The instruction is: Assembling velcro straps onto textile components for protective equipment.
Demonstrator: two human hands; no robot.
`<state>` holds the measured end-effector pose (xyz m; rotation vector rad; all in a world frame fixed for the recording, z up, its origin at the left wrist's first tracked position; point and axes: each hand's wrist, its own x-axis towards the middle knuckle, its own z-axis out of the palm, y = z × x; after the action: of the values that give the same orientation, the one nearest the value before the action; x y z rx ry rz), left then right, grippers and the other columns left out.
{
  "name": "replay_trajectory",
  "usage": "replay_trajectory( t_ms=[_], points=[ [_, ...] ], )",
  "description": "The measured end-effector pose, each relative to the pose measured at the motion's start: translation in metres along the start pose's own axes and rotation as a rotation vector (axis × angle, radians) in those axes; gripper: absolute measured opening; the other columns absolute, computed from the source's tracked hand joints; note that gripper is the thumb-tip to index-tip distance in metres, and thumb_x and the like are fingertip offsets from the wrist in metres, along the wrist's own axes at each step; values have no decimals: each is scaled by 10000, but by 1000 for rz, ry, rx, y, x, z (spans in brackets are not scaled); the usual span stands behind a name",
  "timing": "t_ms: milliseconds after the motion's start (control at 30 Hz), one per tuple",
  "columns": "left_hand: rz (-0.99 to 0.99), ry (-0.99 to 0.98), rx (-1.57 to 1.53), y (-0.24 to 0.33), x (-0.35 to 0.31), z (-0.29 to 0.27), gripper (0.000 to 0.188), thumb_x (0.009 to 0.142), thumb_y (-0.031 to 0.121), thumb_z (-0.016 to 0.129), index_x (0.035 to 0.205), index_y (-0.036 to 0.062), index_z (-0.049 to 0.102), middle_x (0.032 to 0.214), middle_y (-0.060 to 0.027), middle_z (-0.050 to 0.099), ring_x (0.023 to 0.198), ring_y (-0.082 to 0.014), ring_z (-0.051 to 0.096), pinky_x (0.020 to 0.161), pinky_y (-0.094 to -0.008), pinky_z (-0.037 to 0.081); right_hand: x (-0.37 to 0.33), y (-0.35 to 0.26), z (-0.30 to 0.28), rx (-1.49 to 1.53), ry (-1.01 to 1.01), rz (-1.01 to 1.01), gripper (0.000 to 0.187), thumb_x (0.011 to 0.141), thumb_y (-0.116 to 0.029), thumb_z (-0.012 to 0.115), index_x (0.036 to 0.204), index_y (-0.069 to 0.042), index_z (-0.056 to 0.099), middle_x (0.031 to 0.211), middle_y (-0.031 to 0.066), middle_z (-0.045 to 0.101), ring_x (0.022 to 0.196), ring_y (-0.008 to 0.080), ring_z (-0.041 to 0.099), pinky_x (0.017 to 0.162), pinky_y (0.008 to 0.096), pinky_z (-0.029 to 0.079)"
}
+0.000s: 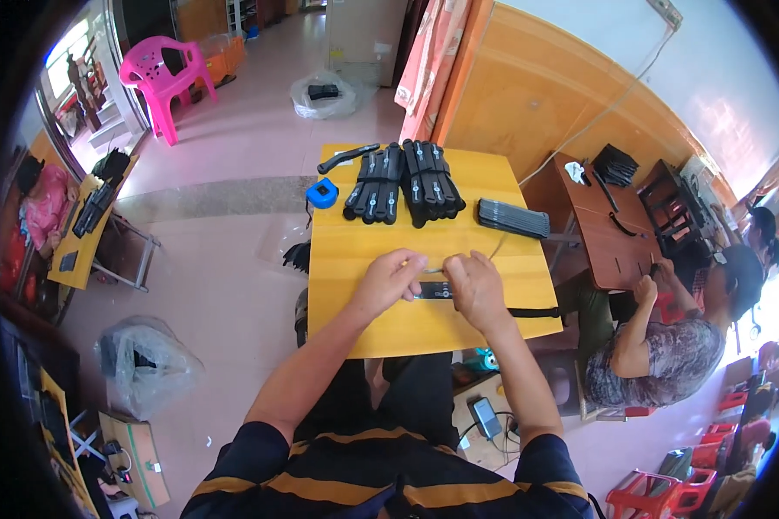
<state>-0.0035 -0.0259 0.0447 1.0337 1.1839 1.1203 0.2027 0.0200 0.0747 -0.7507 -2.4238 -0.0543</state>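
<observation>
My left hand [394,281] and my right hand [476,290] are close together over the yellow table [355,251], both with fingers pinched. A thin pale cord-like piece [434,271] spans the small gap between them; its exact kind is too small to tell. A thin tan end [499,247] sticks out past my right hand. Under my hands lies a black strap [433,291] with white print, partly hidden by my fingers, and a black band end [533,312] shows to the right of my right wrist.
Two bundles of black straps [374,186] [431,183], a loose black strap [348,157] and a blue tape measure [323,193] lie at the table's far side. A grey stack of strips [512,218] sits right. A person [666,346] works at a brown table [610,246].
</observation>
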Motion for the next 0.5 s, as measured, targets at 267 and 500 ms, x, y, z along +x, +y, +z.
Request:
replay_trajectory(
  t_ms=[267, 500],
  points=[
    [34, -41, -137, -11, -39, 2, 174, 1007, 175, 635, 1030, 6, 670, 865, -41, 679, 670, -90, 615, 625, -228, 515, -28, -54, -2, 86, 22, 88, 118, 880, -74, 631, 945, -71, 532, 858, 124, 636, 801, 346, 657, 709, 430, 512],
    [244, -171, 215, -12, -62, -5, 130, 1003, 136, 628, 1064, 29, 669, 877, -7, 686, 724, -65, 628, 660, -238, 535, -66, -59, 16, 1159, -173, 658, 166, 1050, -190, 557, 974, -51, 506, 823, 27, 588, 786, 109, 555, 720, 285, 453]
  ],
)
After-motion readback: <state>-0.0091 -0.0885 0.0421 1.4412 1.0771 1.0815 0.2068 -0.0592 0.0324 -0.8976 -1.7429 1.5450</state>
